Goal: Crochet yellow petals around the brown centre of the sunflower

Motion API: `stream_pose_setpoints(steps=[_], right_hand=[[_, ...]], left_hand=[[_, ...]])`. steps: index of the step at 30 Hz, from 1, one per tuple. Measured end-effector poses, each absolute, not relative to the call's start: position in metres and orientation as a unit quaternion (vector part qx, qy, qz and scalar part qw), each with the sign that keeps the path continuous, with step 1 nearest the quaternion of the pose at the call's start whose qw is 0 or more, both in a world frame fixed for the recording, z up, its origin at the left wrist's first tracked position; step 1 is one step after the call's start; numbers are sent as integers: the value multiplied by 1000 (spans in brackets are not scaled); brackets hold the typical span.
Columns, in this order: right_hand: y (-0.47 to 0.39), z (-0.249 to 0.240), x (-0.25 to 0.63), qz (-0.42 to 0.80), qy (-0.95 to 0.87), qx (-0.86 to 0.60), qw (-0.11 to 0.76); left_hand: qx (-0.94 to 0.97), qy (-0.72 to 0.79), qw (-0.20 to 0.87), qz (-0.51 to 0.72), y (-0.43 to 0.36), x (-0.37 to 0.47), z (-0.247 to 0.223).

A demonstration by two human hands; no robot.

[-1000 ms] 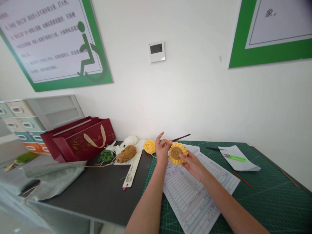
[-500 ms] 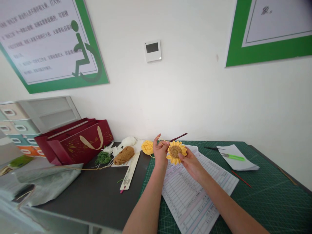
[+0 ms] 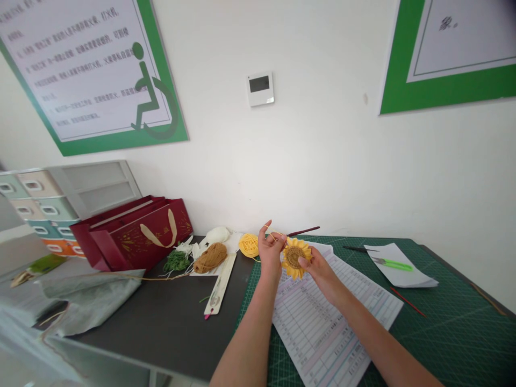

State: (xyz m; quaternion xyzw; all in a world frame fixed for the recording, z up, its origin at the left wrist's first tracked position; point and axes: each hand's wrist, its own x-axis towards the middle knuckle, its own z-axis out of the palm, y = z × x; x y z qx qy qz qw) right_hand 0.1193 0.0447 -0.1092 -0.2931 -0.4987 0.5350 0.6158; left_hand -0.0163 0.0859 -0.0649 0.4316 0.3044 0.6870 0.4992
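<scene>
A yellow crocheted sunflower with a brown centre is held up between both hands. My left hand pinches its left edge, with yellow yarn looped over a raised finger. My right hand grips the flower's right side, thumb on the brown centre. A dark red crochet hook sticks out to the right behind the flower; where its other end sits is hidden by the fingers. The yellow yarn ball lies just left of my left hand.
Printed sheets lie under my hands on a green cutting mat. Green-handled scissors rest on white paper at right. Brown yarn, green yarn, a ruler and a red bag stand or lie left.
The whole view has shifted slightly, so things appear further right. The flower has turned a little in my hands, and the hook lies at a flatter angle.
</scene>
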Motion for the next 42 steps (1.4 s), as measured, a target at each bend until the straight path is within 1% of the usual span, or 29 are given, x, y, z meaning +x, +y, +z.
stream_pose_setpoints(steps=[4, 8, 13, 18, 21, 24, 29, 32, 36, 42], right_hand=[[46, -101, 123, 493, -505, -310, 636], [47, -78, 132, 453, -513, -324, 653], [45, -23, 133, 407, -526, -308, 680], [40, 38, 125, 359, -520, -248, 734], [34, 63, 123, 337, -505, -216, 764], [27, 77, 122, 327, -503, -209, 773], [16, 82, 118, 333, -505, -204, 770], [10, 83, 116, 358, -520, -197, 750], [3, 86, 115, 386, -549, -180, 719], [-6, 90, 114, 368, -574, -175, 710]], left_hand=[[478, 302, 502, 655, 74, -16, -52], [526, 291, 509, 616, 60, -8, -29], [575, 271, 490, 597, 48, 1, 23], [604, 228, 453, 615, 31, -1, 86], [607, 203, 456, 618, 14, -7, 106], [596, 198, 467, 622, 0, -11, 114], [563, 220, 492, 626, -17, -13, 121], [540, 220, 508, 634, -24, -14, 125], [534, 210, 502, 647, -30, -19, 129], [546, 199, 519, 627, -36, -28, 130]])
